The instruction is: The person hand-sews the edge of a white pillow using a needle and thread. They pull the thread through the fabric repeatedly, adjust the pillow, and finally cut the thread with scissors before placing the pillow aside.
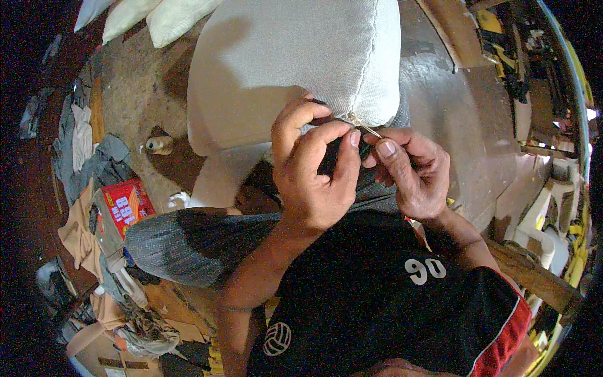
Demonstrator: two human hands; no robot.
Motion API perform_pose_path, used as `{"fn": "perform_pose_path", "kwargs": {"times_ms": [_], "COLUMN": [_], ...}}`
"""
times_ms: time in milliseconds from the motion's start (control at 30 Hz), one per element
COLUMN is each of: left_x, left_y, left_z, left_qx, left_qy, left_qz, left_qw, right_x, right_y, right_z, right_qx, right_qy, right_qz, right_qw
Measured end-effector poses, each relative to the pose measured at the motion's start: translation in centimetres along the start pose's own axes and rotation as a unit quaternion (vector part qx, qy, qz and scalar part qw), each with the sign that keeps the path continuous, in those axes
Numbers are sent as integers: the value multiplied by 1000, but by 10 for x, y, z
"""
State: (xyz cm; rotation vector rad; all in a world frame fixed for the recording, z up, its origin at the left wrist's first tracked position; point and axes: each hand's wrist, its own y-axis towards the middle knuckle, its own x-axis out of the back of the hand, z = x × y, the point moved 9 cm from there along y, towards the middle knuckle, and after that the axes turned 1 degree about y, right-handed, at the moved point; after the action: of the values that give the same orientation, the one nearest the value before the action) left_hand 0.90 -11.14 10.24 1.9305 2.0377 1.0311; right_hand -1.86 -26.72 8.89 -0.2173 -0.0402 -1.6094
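Note:
A large pale grey fabric cushion (270, 69) lies before me, with a stitched seam (363, 78) running down its right side to the near corner. A small tuft of loose pale thread (353, 117) sits at that corner. From it a thin pale strand (372, 131) reaches my right hand (418, 173), pinched between thumb and forefinger; whether it is thread or a needle I cannot tell. My left hand (317, 169) is beside the corner, thumb and forefinger drawn together close to the strand. What lies between those fingertips is too small to make out.
On the floor at left stand a small cylindrical spool-like object (159, 146) and a red printed package (127, 204). Cloth scraps (85, 232) are heaped beyond them. White cushions (179, 22) lie at the far left. A wooden beam (534, 276) runs along the right.

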Motion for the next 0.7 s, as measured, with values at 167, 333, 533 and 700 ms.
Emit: {"fn": "perform_pose_path", "kwargs": {"times_ms": [167, 333, 533, 700], "left_x": [-1, -2, 0, 2], "left_y": [-1, 6, 6, 9], "left_z": [4, 5, 10, 8], "left_qx": [81, 117, 104, 88], "left_qy": [-35, -39, -40, -38], "left_qz": [-5, -4, -27, -16], "left_qw": [996, 992, 993, 995], "right_x": [0, -1, -2, -2], "right_y": [1, 2, 4, 3], "right_z": [2, 1, 3, 0], "right_qx": [-7, -14, 15, -20], "right_qy": [6, -6, -15, -9], "right_qz": [-9, -13, -7, -9], "right_qw": [1000, 1000, 1000, 1000]}}
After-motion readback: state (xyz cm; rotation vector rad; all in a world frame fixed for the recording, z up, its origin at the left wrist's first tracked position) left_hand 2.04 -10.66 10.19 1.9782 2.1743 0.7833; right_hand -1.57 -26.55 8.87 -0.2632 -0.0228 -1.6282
